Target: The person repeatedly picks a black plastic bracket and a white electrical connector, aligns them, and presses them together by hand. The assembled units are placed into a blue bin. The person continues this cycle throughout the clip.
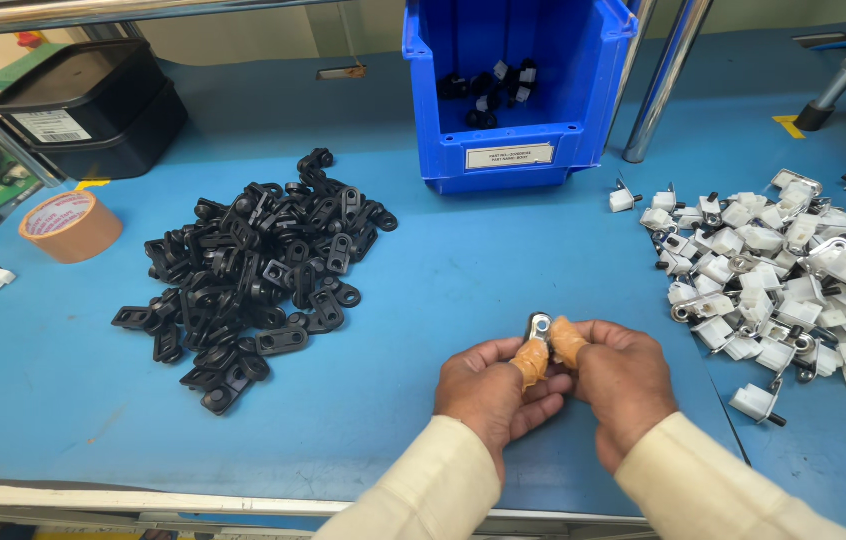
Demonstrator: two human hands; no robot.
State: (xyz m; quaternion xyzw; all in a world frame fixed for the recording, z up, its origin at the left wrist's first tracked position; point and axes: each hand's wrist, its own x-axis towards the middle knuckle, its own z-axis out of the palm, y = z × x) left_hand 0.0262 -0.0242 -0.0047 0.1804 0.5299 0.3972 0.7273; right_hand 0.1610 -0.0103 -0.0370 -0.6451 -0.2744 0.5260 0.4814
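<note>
Seen from above, two hands meet near the front edge of a blue worktable [443,270], both in cream sleeves. The left hand [491,392] and the right hand [621,378] are pressed close together, fingers curled in tight. Orange rubber caps cover the fingertips [532,362] that pinch a small metal bracket [539,325] between the two hands. The bracket stands up just above the thumbs, its rounded end with a hole pointing away from the person. Both hands grip it; neither is spread open.

To the left lies a heap of black plastic clips [263,265], well apart from the hands. To the right, a heap of white and metal parts [793,270] spreads to the table's edge.

At the far middle stands a blue plastic bin [518,130], open at the front, with a few black and white parts inside. A white rectangular label [509,156] sits on its front lip.

At the far left are two stacked black trays [93,110], the upper one bearing a white rectangular sticker [51,126] on its side. Just near of them lies a roll of brown tape [70,226], flat on the table.
</note>
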